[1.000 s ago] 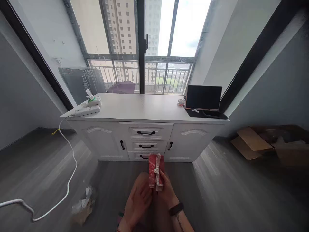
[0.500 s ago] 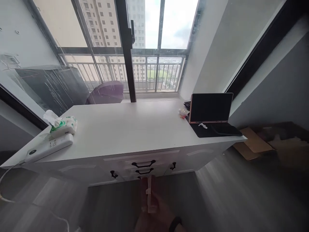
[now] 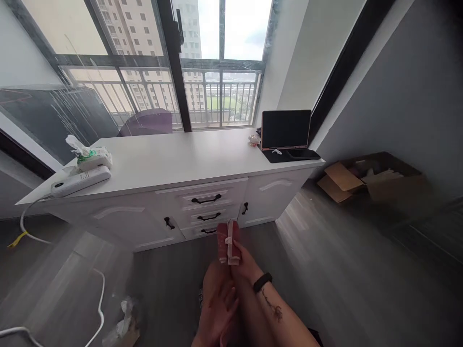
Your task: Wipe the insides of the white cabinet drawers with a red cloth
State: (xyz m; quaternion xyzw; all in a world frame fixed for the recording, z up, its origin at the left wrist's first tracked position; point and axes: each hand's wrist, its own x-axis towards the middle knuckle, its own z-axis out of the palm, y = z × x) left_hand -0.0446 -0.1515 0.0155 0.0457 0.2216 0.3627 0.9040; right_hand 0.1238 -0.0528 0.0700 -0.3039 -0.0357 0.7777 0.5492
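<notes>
My right hand (image 3: pixel 246 264) grips a folded red towel (image 3: pixel 223 245) with pale edges and a small white tag, held upright in front of the cabinet. The fingers close on its right side. Lower and to the left, my left hand (image 3: pixel 221 308) is apart from the towel, palm up with the fingers spread, holding nothing. Both hands are above my bent legs. Behind the towel stands a white cabinet (image 3: pixel 202 166) with black handles on its drawers and doors.
On the cabinet top are a tissue pack (image 3: pixel 94 158), a white power strip (image 3: pixel 81 181) and a dark-screened tablet (image 3: pixel 285 129) on a black mat. An open cardboard box (image 3: pixel 394 185) stands on the floor at right. A white cable (image 3: pixel 101 303) crosses the floor at left.
My view has tilted down, so the cabinet appears higher and more floor shows. The towel is higher in view, and my left hand is now plainly visible, open below it.
</notes>
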